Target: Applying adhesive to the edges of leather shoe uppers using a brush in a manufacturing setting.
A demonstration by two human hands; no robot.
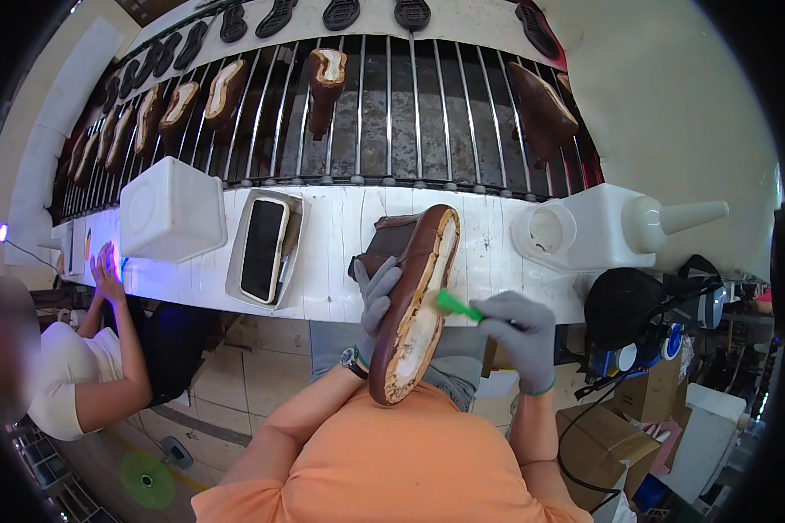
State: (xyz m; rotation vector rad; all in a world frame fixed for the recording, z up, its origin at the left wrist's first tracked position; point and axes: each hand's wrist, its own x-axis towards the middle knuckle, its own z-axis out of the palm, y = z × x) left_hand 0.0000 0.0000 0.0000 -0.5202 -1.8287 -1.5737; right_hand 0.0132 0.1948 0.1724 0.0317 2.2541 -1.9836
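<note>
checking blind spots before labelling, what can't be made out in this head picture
All in the head view:
Left hand: partly hidden behind the boot.
Green tool: tip blurred, rear hidden by the right hand.
Topmost black soles: cut off by the upper edge.
Leftmost brown boots: too small for detail.

Bright, mostly even light on white table (488, 231); glints on metal bars (417, 113). Violet lamp (2, 233) glows far left. Heavy fisheye: bars bow, corners black. Green brush (459, 306) slightly soft; co-worker's head (7, 349) blurred out.
</note>
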